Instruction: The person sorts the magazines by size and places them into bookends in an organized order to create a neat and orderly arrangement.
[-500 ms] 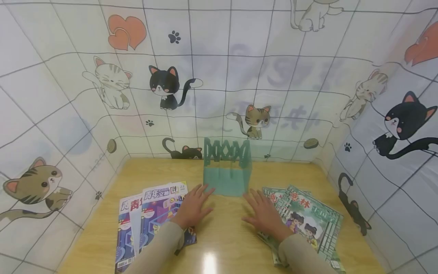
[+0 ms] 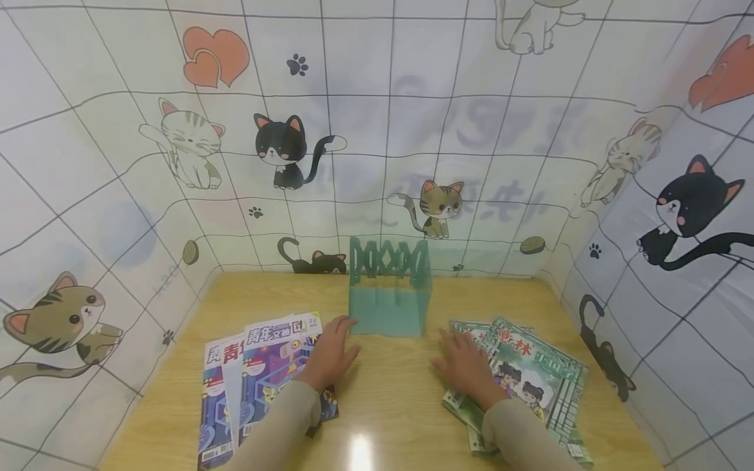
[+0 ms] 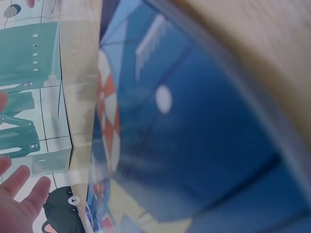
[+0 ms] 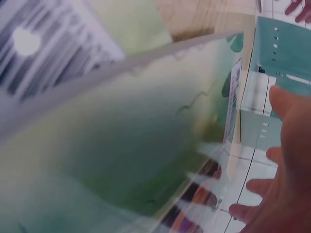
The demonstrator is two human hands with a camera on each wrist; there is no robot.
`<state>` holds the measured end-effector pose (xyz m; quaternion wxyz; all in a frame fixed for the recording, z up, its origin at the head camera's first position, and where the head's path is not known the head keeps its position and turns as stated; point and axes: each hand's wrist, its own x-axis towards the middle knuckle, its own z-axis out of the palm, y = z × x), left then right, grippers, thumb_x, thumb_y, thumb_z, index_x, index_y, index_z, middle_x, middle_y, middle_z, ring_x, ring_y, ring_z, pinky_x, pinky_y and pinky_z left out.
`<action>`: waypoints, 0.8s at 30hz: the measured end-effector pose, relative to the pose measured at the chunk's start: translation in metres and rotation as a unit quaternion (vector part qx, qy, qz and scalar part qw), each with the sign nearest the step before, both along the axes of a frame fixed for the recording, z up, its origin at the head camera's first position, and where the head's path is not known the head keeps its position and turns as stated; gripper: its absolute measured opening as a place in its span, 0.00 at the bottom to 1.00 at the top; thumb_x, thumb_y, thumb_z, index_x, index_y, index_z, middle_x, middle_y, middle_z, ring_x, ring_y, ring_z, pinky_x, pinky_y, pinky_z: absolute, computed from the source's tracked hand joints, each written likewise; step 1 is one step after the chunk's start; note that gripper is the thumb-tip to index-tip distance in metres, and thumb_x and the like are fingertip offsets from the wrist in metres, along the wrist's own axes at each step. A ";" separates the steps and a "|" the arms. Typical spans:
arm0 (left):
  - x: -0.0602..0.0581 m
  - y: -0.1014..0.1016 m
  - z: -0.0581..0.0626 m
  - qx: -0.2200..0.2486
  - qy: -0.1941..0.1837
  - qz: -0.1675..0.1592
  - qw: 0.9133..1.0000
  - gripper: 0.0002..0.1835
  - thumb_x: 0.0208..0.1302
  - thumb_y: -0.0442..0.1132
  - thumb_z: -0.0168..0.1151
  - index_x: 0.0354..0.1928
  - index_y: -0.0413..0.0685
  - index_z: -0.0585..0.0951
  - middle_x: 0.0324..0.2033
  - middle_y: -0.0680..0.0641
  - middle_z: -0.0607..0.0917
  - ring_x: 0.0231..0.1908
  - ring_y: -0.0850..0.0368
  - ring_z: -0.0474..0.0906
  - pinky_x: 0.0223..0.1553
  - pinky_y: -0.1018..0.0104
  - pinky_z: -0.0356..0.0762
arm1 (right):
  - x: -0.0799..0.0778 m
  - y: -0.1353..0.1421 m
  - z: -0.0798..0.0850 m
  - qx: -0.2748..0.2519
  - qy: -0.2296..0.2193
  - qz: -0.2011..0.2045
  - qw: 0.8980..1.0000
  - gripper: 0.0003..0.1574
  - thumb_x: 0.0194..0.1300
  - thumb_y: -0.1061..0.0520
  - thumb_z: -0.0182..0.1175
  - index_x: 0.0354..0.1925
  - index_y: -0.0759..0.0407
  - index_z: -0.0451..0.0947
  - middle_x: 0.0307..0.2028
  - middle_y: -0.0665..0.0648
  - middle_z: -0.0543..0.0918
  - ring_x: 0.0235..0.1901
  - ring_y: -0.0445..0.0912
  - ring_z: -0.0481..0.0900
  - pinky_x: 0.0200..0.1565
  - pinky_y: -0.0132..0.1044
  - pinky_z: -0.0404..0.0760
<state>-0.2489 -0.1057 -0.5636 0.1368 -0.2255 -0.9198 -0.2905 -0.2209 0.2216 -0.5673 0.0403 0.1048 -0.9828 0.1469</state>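
My left hand [image 2: 330, 356] is over the inner right edge of several fanned purple-blue magazines [image 2: 273, 366], fingers extended and holding nothing. My right hand [image 2: 468, 367] hovers or rests at the left edge of several green-covered magazines [image 2: 544, 373], also with nothing in its grasp. I cannot tell whether either palm touches the covers. Between and beyond the hands stands a teal expandable book rack [image 2: 385, 313] with a crisscross lattice at its back. Both wrist views show spread fingers, with a blue cover [image 3: 194, 121] and a green cover [image 4: 131, 131] close to the lenses.
A wooden table [image 2: 385, 418] carries everything. Cloth with a grid and cartoon cats [image 2: 365, 131] hangs behind it and along both sides. Oval brown patches [image 2: 533, 245] show low on the cloth.
My right hand has drawn back a little to the right, and its fingers are less spread. The left hand has shifted slightly left. The magazines and rack stay in place.
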 end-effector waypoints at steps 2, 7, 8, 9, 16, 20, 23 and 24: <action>-0.001 0.000 -0.002 0.010 -0.008 0.009 1.000 0.31 0.60 0.39 0.68 0.64 0.42 0.69 0.62 0.38 0.70 0.62 0.43 0.66 0.65 0.50 0.62 | -0.002 0.002 -0.003 -0.010 -0.024 -0.035 0.999 0.47 0.67 0.36 0.56 0.74 0.55 0.55 0.71 0.69 0.58 0.68 0.70 0.52 0.57 0.77 0.52; -0.003 0.001 -0.005 0.048 -0.026 0.042 0.998 0.33 0.60 0.39 0.68 0.64 0.41 0.65 0.61 0.39 0.71 0.61 0.43 0.68 0.64 0.50 0.64 | -0.008 0.009 -0.011 -0.033 -0.067 -0.095 0.993 0.51 0.67 0.33 0.54 0.76 0.54 0.50 0.73 0.68 0.52 0.70 0.71 0.44 0.56 0.80 0.40; -0.003 0.002 -0.005 0.056 -0.031 0.048 0.997 0.33 0.60 0.39 0.68 0.65 0.41 0.65 0.60 0.38 0.71 0.61 0.43 0.68 0.63 0.49 0.65 | -0.008 0.011 -0.013 -0.036 -0.069 -0.103 0.992 0.52 0.66 0.33 0.54 0.76 0.54 0.50 0.73 0.69 0.51 0.70 0.71 0.43 0.56 0.80 0.39; -0.004 0.002 -0.005 0.064 -0.034 0.055 0.996 0.33 0.60 0.39 0.68 0.65 0.40 0.65 0.60 0.38 0.71 0.61 0.42 0.69 0.63 0.48 0.65 | -0.008 0.012 -0.015 -0.042 -0.072 -0.110 0.990 0.52 0.66 0.32 0.55 0.76 0.55 0.50 0.73 0.69 0.51 0.70 0.71 0.42 0.56 0.80 0.37; -0.006 0.003 0.004 0.105 -0.055 0.072 0.990 0.38 0.62 0.40 0.66 0.69 0.41 0.58 0.61 0.36 0.70 0.61 0.41 0.69 0.61 0.47 0.67 | -0.002 0.022 -0.013 -0.070 -0.089 -0.151 0.982 0.55 0.64 0.32 0.57 0.75 0.58 0.49 0.72 0.74 0.46 0.69 0.74 0.37 0.53 0.82 0.33; -0.011 0.005 0.008 0.127 -0.066 0.079 0.987 0.43 0.63 0.40 0.66 0.74 0.44 0.52 0.66 0.38 0.65 0.62 0.44 0.67 0.61 0.48 0.67 | 0.002 0.026 -0.006 -0.070 -0.092 -0.169 0.979 0.58 0.63 0.32 0.58 0.75 0.61 0.48 0.72 0.75 0.44 0.68 0.76 0.35 0.52 0.82 0.31; -0.015 0.008 0.012 0.146 -0.067 0.075 0.984 0.47 0.64 0.39 0.65 0.76 0.48 0.46 0.70 0.39 0.58 0.63 0.44 0.65 0.62 0.49 0.66 | 0.003 0.028 -0.004 -0.067 -0.088 -0.178 0.978 0.61 0.61 0.32 0.60 0.75 0.64 0.47 0.72 0.75 0.44 0.68 0.76 0.35 0.51 0.83 0.32; -0.015 0.009 0.014 0.154 -0.068 0.071 0.983 0.48 0.65 0.40 0.64 0.77 0.49 0.44 0.71 0.39 0.56 0.64 0.44 0.65 0.62 0.48 0.66 | 0.003 0.028 -0.004 -0.066 -0.087 -0.180 0.978 0.62 0.61 0.31 0.60 0.75 0.65 0.47 0.72 0.75 0.44 0.68 0.75 0.35 0.51 0.83 0.33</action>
